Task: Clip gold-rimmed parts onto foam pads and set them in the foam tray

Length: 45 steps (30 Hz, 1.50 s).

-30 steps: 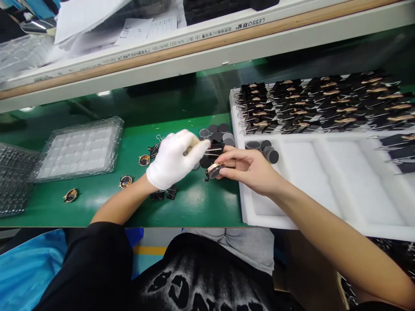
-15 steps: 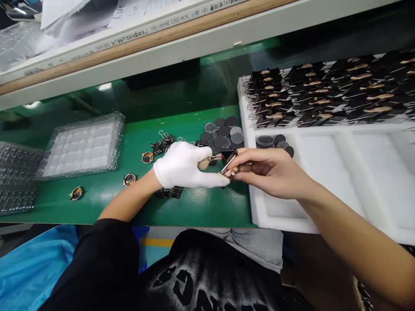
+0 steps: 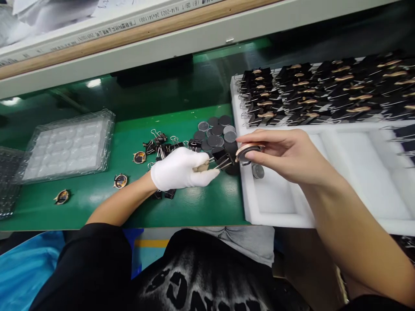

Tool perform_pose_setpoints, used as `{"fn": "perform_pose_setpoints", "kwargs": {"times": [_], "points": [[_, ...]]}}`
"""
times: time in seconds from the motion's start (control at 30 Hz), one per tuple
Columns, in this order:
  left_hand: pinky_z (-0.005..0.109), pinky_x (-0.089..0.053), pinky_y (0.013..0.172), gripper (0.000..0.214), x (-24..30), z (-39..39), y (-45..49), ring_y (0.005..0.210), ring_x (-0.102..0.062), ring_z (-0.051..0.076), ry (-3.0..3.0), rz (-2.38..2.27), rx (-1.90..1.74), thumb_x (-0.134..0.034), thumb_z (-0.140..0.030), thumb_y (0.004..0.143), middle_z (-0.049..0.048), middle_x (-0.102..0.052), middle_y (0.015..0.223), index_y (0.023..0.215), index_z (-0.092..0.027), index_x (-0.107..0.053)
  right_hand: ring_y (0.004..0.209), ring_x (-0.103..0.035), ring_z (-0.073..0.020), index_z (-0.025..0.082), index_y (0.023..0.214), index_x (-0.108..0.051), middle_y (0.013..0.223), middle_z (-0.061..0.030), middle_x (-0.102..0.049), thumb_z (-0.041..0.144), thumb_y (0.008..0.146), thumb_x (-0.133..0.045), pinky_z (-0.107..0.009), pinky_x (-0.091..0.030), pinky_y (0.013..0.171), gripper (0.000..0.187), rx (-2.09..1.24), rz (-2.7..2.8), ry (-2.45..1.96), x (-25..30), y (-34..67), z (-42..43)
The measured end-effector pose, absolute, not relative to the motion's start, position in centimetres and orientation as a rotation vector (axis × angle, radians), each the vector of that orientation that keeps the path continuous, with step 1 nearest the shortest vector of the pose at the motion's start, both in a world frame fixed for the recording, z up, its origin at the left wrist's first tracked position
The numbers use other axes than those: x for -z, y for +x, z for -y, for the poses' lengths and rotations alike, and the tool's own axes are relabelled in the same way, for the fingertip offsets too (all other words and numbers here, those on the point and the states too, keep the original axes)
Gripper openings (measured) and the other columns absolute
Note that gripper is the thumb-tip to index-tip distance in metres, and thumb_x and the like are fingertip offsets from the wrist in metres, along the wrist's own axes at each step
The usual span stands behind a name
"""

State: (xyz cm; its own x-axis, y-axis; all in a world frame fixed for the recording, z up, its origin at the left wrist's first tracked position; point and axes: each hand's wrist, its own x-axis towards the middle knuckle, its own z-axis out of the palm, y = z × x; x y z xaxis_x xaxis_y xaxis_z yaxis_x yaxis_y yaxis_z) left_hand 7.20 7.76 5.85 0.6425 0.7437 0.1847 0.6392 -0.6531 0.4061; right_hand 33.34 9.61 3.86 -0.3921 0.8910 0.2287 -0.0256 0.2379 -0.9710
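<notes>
My left hand [image 3: 181, 169], in a white glove, pinches the wire handles of a black binder clip [image 3: 223, 160] just above the green mat. My bare right hand [image 3: 285, 153] grips a small round part with a rose-gold rim and dark disc [image 3: 246, 152], held right beside the clip's jaws at the white foam tray's left edge. A heap of dark grey discs [image 3: 216, 131] lies behind the clip. Loose binder clips [image 3: 158, 142] are scattered left of my gloved hand.
The white foam tray [image 3: 356, 172] on the right carries rows of clipped parts [image 3: 317, 93] along its far side. A clear blister tray [image 3: 68, 147] sits at left. Three gold-rimmed round parts [image 3: 120, 181] lie on the green mat [image 3: 194, 203]. A shelf rail runs overhead.
The right hand has drawn the round part slightly right and up, apart from the clip. The left hand stays pinched on the clip handles near the same spot.
</notes>
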Motion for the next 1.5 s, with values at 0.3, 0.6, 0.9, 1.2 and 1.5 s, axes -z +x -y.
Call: {"fn": "perform_pose_setpoints", "kwargs": {"times": [0.3, 0.6, 0.9, 1.2, 1.5], "points": [[0.022, -0.023, 0.048, 0.045, -4.9, -6.9, 7.9, 0.047, -0.027, 0.006, 2.451, -1.052, -0.488, -0.059, -0.040, 0.092, -0.0095, -0.031, 0.051, 0.062, -0.021, -0.031, 0.086, -0.078, -0.0203, 0.028, 0.094, -0.085, 0.091, -0.0012, -0.081, 0.027, 0.078, -0.088, -0.033, -0.069, 0.080, 0.016, -1.276, 1.582, -0.893, -3.3, 33.1, -9.4], [0.024, -0.025, 0.050, 0.048, -4.0, -6.9, 7.8, 0.047, -0.032, 0.007, 2.417, -1.094, -0.415, -0.060, -0.048, 0.094, -0.0081, -0.036, 0.051, 0.061, -0.021, -0.036, 0.085, -0.078, -0.0197, 0.027, 0.093, -0.084, 0.091, -0.0019, -0.081, 0.027, 0.080, -0.087, -0.032, -0.069, 0.078, 0.013, -1.255, 1.661, -0.895, -3.2, 32.8, -9.1], [0.027, -0.030, 0.058, 0.052, -9.3, -7.9, 4.7, 0.060, -0.060, 0.015, 2.669, -1.437, -0.103, -0.045, -0.062, 0.102, 0.0002, -0.064, 0.064, 0.084, -0.021, -0.071, 0.089, -0.076, -0.0215, 0.031, 0.116, -0.081, 0.104, -0.0050, -0.080, 0.036, 0.082, -0.086, -0.035, -0.067, 0.081, 0.035, -1.448, 1.848, -0.951, -2.6, 33.7, -9.5], [0.041, -0.038, 0.084, 0.038, -6.8, -11.7, 2.4, 0.089, -0.063, 0.029, 2.912, -1.692, 0.294, -0.048, -0.045, 0.104, 0.0128, -0.066, 0.096, 0.101, -0.015, -0.072, 0.082, -0.076, -0.0167, 0.023, 0.094, -0.079, 0.087, -0.0024, -0.078, 0.034, 0.069, -0.097, -0.030, -0.066, 0.083, 0.033, -2.003, 1.062, -0.841, -2.6, 32.5, -9.7], [0.034, -0.038, 0.076, 0.031, -8.2, -9.5, 4.8, 0.070, -0.053, 0.015, 2.645, -1.476, -0.750, -0.054, -0.032, 0.096, 0.0012, -0.060, 0.075, 0.068, -0.020, -0.051, 0.082, -0.078, -0.0217, 0.021, 0.096, -0.073, 0.096, -0.0068, -0.080, 0.025, 0.067, -0.095, -0.029, -0.062, 0.066, 0.037, -1.876, 1.279, -0.794, -2.1, 30.5, -8.6]]}}
